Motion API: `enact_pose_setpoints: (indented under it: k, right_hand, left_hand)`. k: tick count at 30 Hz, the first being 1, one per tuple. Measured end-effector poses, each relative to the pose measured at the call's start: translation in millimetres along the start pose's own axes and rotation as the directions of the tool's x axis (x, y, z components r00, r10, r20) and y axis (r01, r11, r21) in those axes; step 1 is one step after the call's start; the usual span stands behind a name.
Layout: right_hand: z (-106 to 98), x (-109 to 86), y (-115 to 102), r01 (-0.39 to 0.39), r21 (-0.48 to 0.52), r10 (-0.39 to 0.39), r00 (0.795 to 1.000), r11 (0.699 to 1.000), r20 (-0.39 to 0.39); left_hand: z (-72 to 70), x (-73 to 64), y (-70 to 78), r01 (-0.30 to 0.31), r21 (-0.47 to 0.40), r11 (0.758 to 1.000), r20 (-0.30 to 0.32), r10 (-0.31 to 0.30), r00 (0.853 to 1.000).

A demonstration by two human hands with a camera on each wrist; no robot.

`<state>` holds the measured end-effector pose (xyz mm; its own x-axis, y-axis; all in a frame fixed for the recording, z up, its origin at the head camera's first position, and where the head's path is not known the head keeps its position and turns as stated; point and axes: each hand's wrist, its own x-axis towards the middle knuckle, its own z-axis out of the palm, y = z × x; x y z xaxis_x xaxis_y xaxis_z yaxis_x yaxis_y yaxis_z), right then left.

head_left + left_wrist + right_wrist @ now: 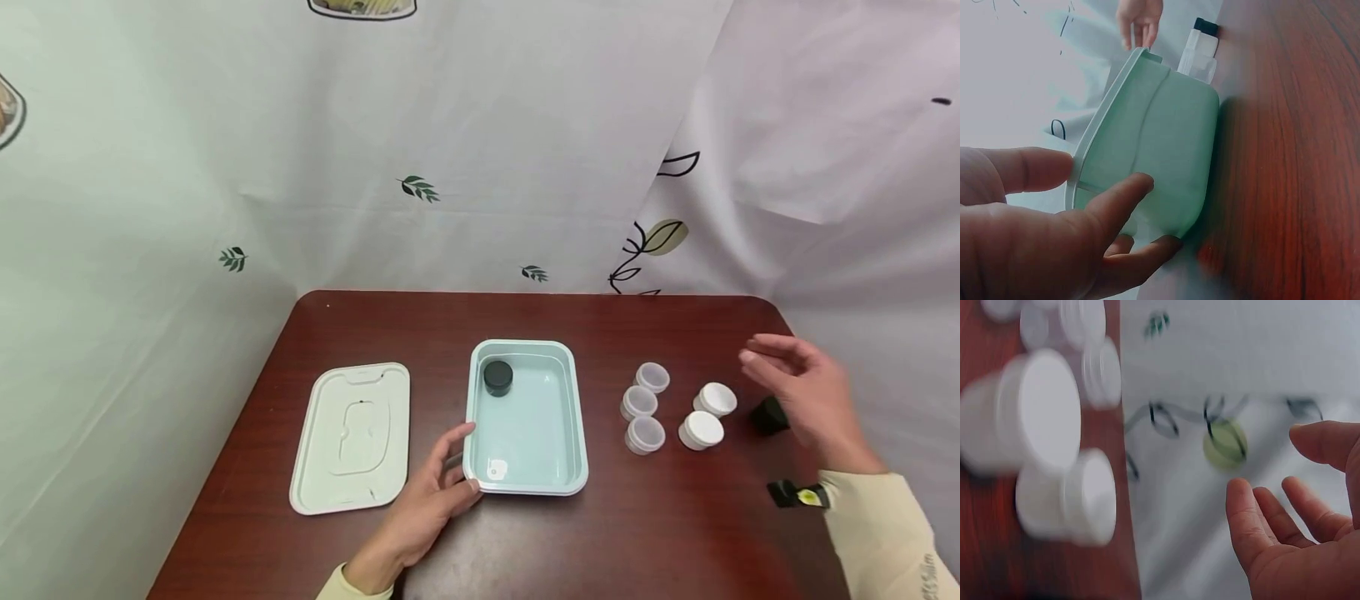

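Observation:
A light blue-green plastic container (528,425) stands in the middle of the table, with one black-lidded jar (498,378) inside at its far left. My left hand (435,500) holds its near left corner; in the left wrist view the thumb is at the rim of the container (1166,131) and fingertips touch its outer wall. At the right, my right hand (806,396) is raised with loosely bent fingers and nothing in them. A second black jar (768,416) lies below it, partly hidden. Two white-lidded jars (702,430) stand just left of that hand.
Three small jars with translucent lids (646,434) form a row right of the container. A pale lid (352,437) lies flat on the left of the dark red table (637,533). Patterned white cloth (510,150) hangs behind and along both sides.

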<state>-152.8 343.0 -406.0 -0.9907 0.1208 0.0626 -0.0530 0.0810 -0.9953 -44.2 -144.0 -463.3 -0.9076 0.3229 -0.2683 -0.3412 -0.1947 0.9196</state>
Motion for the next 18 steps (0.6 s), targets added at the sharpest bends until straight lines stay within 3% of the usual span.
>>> enact_pose_setpoints:
  k: [2, 4, 6, 8, 11, 13, 18]
  right_hand:
    - [-19.1, -2.6, 4.6, -0.006, 0.133, 0.009, 1.0, 0.991, -0.02]
    - [-33.8, -4.7, 7.7, -0.008, 0.167, 0.019, 0.998, 0.986, -0.067]
    - [-43.7, -6.4, 10.5, -0.03, 0.108, 0.044, 0.99, 0.994, -0.131]
    - [-50.5, -8.1, 14.6, -0.077, -0.026, 0.07, 0.979, 0.997, -0.193]
    - [-57.3, -10.5, 23.2, -0.179, -0.221, 0.119, 0.958, 0.959, -0.261]
    - [-61.8, -12.1, 30.4, -0.23, -0.296, 0.145, 0.948, 0.927, -0.283]
    - [-70.5, -17.4, 49.1, -0.31, -0.375, 0.189, 0.927, 0.874, -0.325]
  left_hand:
    - [0.8, 0.5, 0.2, 0.004, 0.007, 1.0, -0.002, -0.004, 1.0]
    - [1.0, 0.4, 0.7, 0.007, 0.012, 1.0, -0.003, -0.006, 1.0]
    - [0.6, 0.0, 1.1, 0.009, 0.015, 1.0, -0.004, -0.009, 1.0]
    - [0.2, -0.3, 1.4, 0.013, 0.012, 1.0, -0.002, -0.013, 1.0]
    - [-0.6, -0.7, 1.7, 0.016, 0.006, 1.0, 0.002, -0.016, 1.0]
    - [-0.8, -0.5, 1.8, 0.017, 0.0, 1.0, 0.007, -0.017, 1.0]
    - [-0.5, 1.0, 1.9, 0.017, -0.003, 1.0, 0.011, -0.017, 1.0]
